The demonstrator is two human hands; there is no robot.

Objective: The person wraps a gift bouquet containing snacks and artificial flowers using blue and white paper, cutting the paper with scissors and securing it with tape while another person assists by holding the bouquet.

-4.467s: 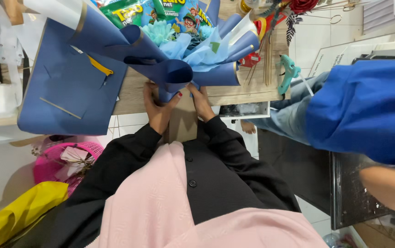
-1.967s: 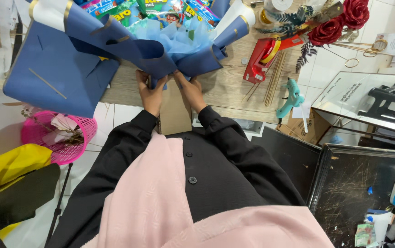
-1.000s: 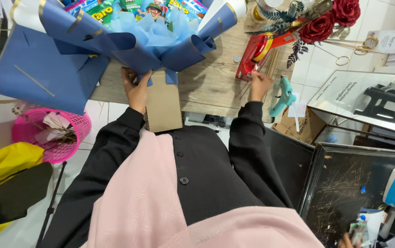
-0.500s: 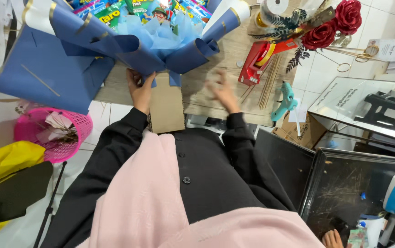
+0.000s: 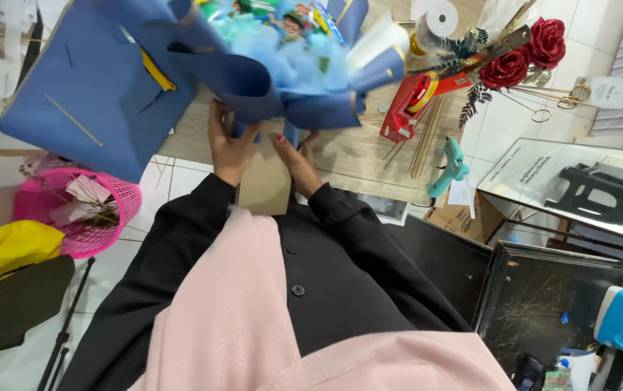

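Where hands [image 5: 264, 148] grip: blue-wrapped bouquet [image 5: 282, 80], tan cardboard stem [image 5: 266, 181]

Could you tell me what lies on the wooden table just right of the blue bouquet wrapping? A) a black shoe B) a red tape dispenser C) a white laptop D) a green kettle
B, since a red tape dispenser lies on the table beside the blue wrapping, next to thin wooden sticks and a turquoise glue gun.

A florist's or gift-wrap workshop: a wooden worktable [image 5: 355, 156] carries a red tape dispenser [image 5: 413, 105], glue gun [image 5: 450, 165] and artificial red roses [image 5: 525, 58] at two o'clock, blue wrapping paper [image 5: 94, 101] at eleven.
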